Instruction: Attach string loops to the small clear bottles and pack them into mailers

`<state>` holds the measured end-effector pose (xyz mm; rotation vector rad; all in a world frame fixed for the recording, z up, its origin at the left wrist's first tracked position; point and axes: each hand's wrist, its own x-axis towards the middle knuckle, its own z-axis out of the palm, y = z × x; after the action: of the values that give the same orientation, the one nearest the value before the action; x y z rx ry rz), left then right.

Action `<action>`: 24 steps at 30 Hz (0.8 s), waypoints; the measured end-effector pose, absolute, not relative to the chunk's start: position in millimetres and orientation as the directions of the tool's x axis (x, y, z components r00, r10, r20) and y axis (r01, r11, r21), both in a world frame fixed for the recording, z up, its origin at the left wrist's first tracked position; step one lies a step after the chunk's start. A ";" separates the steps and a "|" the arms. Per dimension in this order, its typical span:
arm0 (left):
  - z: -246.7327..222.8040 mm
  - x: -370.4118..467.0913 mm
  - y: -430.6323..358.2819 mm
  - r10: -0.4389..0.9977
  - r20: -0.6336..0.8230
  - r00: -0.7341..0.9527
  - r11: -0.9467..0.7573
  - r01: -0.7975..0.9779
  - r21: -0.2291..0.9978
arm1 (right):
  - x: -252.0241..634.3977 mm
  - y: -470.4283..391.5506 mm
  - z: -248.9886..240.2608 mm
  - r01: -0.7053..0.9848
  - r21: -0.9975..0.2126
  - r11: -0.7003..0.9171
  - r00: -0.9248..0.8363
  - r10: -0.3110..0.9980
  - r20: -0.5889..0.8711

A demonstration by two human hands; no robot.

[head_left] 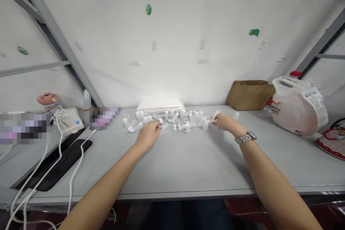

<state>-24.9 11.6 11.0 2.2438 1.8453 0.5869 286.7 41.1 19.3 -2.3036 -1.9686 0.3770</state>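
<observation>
Small translucent squeeze bottles (191, 117) with white caps on loops lie in a loose heap along the middle of the grey desk. My left hand (147, 134) is at the heap's left part, fingers bent together beside a white cap (161, 120); what they grip is too small to make out. At the right end of the heap, my right hand (225, 122), with a metal watch (245, 137) on the wrist, pinches a translucent small bottle (215, 114). Another bottle (236, 116) lies just beyond that hand. Several tiny white caps (178, 128) sit between my hands.
Behind the heap a stack of white boxes (160, 105) stands against the wall. To the right are a brown paper bag (249, 95), a plastic carrier bag (293, 111) and a red-edged mat (330, 143). White cables (78, 169), a power strip (70, 122) and a black pad (64, 165) occupy the left.
</observation>
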 end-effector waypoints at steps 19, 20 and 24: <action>0.7 -26.7 17.0 0.973 0.156 0.169 -0.213 0.917 0.338 | 227.5 -4.0 23.5 0.778 -0.459 0.429 -0.506 0.861 -0.055; 0.7 -27.0 17.0 0.973 0.154 0.170 -0.214 0.917 0.338 | 224.8 -5.7 20.9 0.783 -0.443 0.437 -0.515 0.855 -0.066; 2.0 -26.9 15.4 0.976 0.149 0.160 -0.202 0.919 0.338 | 218.4 -11.3 24.5 0.788 -0.427 0.444 -0.482 0.876 0.021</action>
<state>-26.9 15.4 2.0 2.2581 1.8673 0.5022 218.4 -11.3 24.5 -1.4452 -2.4572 0.5350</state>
